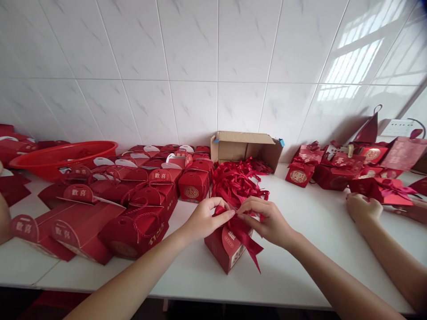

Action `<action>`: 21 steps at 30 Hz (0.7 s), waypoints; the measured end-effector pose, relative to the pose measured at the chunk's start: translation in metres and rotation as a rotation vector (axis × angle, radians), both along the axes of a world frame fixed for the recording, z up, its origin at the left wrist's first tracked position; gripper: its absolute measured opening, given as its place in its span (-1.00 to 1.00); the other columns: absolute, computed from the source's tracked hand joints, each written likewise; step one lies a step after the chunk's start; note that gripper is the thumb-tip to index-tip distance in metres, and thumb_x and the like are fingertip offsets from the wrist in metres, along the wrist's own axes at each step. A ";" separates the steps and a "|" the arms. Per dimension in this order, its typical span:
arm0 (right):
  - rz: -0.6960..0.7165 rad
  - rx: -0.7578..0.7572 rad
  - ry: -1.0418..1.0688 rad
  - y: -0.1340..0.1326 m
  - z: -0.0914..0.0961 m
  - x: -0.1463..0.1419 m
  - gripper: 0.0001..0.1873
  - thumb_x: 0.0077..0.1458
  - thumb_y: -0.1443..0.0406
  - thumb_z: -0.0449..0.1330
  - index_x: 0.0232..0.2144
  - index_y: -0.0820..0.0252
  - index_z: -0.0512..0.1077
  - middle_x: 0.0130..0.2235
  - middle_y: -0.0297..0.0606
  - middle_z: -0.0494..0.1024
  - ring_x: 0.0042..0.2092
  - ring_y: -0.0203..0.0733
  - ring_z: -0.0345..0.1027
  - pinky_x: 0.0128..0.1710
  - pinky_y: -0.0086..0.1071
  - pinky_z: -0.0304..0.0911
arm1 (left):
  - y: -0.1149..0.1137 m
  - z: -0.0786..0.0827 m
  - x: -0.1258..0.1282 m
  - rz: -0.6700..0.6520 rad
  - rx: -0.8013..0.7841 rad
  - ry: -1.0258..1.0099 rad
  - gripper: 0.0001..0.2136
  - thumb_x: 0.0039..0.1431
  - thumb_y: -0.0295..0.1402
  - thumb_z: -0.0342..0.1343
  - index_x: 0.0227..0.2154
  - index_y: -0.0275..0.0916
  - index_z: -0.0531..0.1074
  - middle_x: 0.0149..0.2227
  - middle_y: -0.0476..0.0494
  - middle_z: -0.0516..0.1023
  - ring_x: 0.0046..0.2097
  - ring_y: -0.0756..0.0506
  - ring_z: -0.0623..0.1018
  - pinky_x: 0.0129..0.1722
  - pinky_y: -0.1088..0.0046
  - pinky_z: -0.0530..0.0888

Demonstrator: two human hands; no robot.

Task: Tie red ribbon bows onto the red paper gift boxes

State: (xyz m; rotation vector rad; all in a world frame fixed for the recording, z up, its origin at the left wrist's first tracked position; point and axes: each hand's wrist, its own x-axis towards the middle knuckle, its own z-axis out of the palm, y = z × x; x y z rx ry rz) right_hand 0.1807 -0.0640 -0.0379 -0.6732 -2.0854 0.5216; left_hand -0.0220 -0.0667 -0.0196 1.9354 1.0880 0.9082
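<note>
A small red gift box (224, 250) stands on the white table (310, 249) right in front of me. A dark red ribbon (245, 238) is tied at its top, with its tails hanging down the front. My left hand (204, 218) pinches the ribbon from the left, fingers closed. My right hand (267, 221) pinches it from the right, fingers closed too. Both hands meet above the box's handle.
A heap of loose red ribbons (237, 180) spills from an open cardboard carton (245, 149) behind. Several red boxes (133, 200) crowd the left, beside a red basin (62, 156). More finished boxes (336, 169) sit at right, where another person's hand (363, 208) rests.
</note>
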 end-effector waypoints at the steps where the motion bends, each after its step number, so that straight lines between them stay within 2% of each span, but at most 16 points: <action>1: -0.022 -0.015 0.000 -0.001 0.001 0.000 -0.90 0.16 0.36 0.13 -0.32 0.14 0.46 -0.33 -0.25 0.51 -0.30 -0.24 0.37 -0.31 -0.35 0.32 | 0.000 0.000 0.001 0.003 0.001 0.000 -0.82 0.11 -0.24 0.12 -0.50 -0.23 0.38 -0.33 -0.03 0.54 -0.24 -0.05 0.50 -0.17 0.45 0.40; 5: -0.070 -0.101 0.056 0.000 0.002 0.000 -0.94 0.14 0.33 0.15 -0.32 0.14 0.44 -0.32 -0.26 0.54 -0.30 -0.24 0.40 -0.30 -0.37 0.33 | 0.001 -0.003 0.001 0.012 0.000 0.000 -0.83 0.10 -0.24 0.14 -0.48 -0.22 0.41 -0.33 -0.02 0.55 -0.24 -0.05 0.50 -0.18 0.44 0.40; 10: -0.050 -0.217 0.155 0.004 -0.004 0.000 -0.95 0.13 0.30 0.18 -0.34 0.15 0.43 -0.33 -0.27 0.53 -0.28 -0.24 0.42 -0.28 -0.37 0.36 | 0.003 -0.005 0.002 -0.013 -0.022 -0.032 -0.84 0.06 -0.27 0.18 -0.51 -0.24 0.42 -0.32 -0.06 0.57 -0.22 -0.08 0.54 -0.16 0.42 0.42; 21: -0.098 -0.284 0.253 0.007 -0.010 0.006 -0.90 0.06 0.26 0.23 -0.40 0.15 0.40 -0.40 -0.29 0.48 -0.34 -0.24 0.38 -0.32 -0.35 0.33 | 0.005 -0.009 0.001 0.014 -0.108 -0.077 -0.77 -0.03 -0.28 0.24 -0.61 -0.27 0.35 -0.26 -0.17 0.57 -0.10 -0.16 0.52 -0.06 0.33 0.35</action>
